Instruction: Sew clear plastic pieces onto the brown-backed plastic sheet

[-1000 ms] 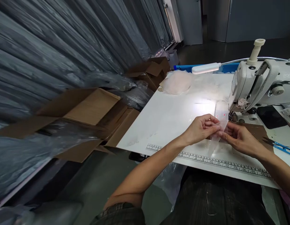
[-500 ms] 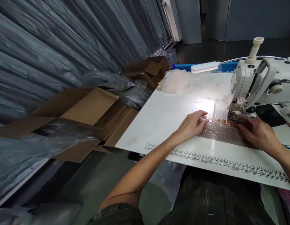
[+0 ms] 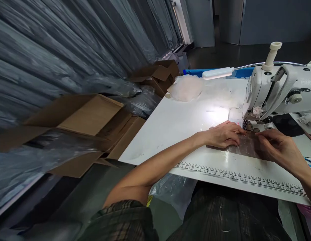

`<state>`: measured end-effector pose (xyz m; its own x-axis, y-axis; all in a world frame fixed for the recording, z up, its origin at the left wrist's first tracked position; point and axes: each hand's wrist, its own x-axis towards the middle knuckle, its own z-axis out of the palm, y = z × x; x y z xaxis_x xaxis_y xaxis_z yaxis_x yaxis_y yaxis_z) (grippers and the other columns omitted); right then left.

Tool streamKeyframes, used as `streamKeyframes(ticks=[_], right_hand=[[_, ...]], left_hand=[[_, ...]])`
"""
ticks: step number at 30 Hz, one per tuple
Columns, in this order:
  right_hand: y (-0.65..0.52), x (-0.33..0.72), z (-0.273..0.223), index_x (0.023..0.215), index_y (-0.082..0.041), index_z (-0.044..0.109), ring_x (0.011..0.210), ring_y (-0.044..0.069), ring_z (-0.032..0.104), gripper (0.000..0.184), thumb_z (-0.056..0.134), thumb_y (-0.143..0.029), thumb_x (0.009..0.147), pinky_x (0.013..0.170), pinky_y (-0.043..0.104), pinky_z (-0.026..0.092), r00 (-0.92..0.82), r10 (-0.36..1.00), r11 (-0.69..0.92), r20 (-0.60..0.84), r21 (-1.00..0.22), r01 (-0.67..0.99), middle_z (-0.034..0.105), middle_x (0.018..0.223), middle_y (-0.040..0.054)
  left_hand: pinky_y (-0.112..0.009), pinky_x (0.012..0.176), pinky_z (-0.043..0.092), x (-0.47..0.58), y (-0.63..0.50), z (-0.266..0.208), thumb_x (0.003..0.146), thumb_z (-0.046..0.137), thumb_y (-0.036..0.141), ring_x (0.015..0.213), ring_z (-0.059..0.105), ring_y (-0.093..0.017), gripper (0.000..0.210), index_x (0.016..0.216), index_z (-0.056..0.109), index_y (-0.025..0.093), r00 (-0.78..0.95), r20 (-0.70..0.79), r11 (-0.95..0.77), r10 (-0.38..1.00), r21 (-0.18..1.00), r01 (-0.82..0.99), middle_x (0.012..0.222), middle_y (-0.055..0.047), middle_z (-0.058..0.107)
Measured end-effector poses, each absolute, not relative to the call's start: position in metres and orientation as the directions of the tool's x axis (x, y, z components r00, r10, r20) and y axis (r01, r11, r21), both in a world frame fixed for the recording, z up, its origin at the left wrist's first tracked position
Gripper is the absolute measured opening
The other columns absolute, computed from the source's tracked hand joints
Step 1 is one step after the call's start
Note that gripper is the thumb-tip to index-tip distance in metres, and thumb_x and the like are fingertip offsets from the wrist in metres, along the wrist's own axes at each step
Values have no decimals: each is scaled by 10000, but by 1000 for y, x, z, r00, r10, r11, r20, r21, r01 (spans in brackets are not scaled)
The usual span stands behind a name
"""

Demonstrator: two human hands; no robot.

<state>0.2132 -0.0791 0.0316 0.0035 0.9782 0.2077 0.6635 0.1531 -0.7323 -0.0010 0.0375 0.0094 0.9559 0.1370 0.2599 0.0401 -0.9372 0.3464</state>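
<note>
My left hand [image 3: 227,134] lies on a sheer brownish sheet of material [image 3: 248,149], fingers stretched toward the presser foot [image 3: 245,124] of a white sewing machine [image 3: 261,90]. On the right, my right hand [image 3: 280,144] pinches the far edge of the sheet between thumb and fingers. The sheet lies flat on the white table, just in front of the needle area. My left hand covers part of it, and its small red and gold details are mostly hidden.
A lamp [image 3: 218,73] lights the white tabletop [image 3: 175,134], with a printed ruler [image 3: 221,174] along its front. Pale sheer fabric [image 3: 187,87] is heaped at the back left. A black phone-like slab [image 3: 287,125] and blue-handled scissors [image 3: 310,163] lie right. Open cardboard boxes [image 3: 92,113] stand left.
My left hand has moved right along the sheet, from its left edge to near the presser foot, and its fingers have straightened. My right hand has stayed nearly in place.
</note>
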Motion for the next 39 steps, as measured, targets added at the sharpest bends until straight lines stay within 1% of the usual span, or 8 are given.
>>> streamKeyframes(ticks=[8, 16, 21, 25, 28, 31, 34, 39], right_hand=[[-80, 180, 28, 923, -177, 721, 759, 225, 678, 307, 591, -441, 838, 672, 336, 522, -188, 964, 265, 186, -697, 667, 731, 888, 92], [-91, 175, 32, 744, -197, 615, 581, 138, 538, 462, 520, -634, 861, 544, 259, 428, -321, 931, -77, -172, -954, 289, 604, 645, 13], [-99, 174, 30, 810, -210, 571, 532, 111, 505, 442, 618, -649, 788, 478, 227, 416, -437, 835, -307, -336, -942, 138, 582, 655, -14], [-91, 174, 18, 1091, -206, 581, 652, 181, 618, 354, 603, -457, 843, 572, 296, 517, -276, 960, 116, -34, -852, 510, 662, 788, 35], [-81, 181, 8, 1164, -179, 593, 677, 229, 662, 333, 512, -365, 901, 558, 356, 543, -211, 946, 310, 245, -507, 804, 694, 986, 135], [-74, 190, 2, 1150, -186, 643, 958, 297, 686, 284, 469, -267, 941, 729, 437, 590, -421, 798, 541, 430, -204, 816, 662, 1205, 164], [-70, 195, -2, 1179, -206, 657, 1065, 273, 661, 304, 459, -191, 948, 853, 452, 586, -608, 655, 733, 449, -182, 656, 704, 1149, 111], [-65, 194, -12, 1094, -193, 688, 976, 255, 664, 253, 483, -208, 948, 819, 468, 600, -537, 715, 686, 448, -302, 662, 709, 1043, 111]], left_hand=[[-361, 945, 485, -4, 23, 21, 989, 482, 216, 841, 671, -144, 151, 987, 628, 175, 928, 276, -932, 249, 331, 151, 911, -33, 732], [-248, 734, 559, -33, 5, 43, 890, 661, 313, 863, 685, -144, 182, 1007, 678, 175, 858, 117, -497, 500, 850, 174, 980, -63, 724], [-242, 651, 555, -34, -5, 43, 883, 664, 332, 782, 699, -152, 233, 1027, 685, 149, 824, -20, -230, 566, 956, 182, 897, -61, 718], [-255, 781, 532, -21, 4, 41, 869, 692, 257, 894, 687, -151, 143, 988, 692, 179, 784, -57, -403, 618, 834, 378, 951, -28, 727], [-275, 762, 520, -15, 21, 40, 889, 680, 290, 884, 670, -168, 228, 1087, 647, 181, 765, -31, -582, 643, 630, 514, 976, -37, 704], [-305, 733, 511, -10, 44, 35, 952, 577, 321, 930, 645, -211, 219, 1109, 617, 174, 683, 75, -663, 727, 335, 669, 1068, -80, 650], [-353, 726, 508, -3, 72, 23, 973, 466, 234, 945, 633, -267, 201, 1035, 623, 125, 623, 111, -632, 774, 90, 770, 1068, -145, 622], [-399, 938, 480, 20, 126, 10, 934, 441, 108, 1082, 604, -269, 245, 1086, 633, 101, 737, 106, -745, 667, 93, 660, 1207, -170, 614]])
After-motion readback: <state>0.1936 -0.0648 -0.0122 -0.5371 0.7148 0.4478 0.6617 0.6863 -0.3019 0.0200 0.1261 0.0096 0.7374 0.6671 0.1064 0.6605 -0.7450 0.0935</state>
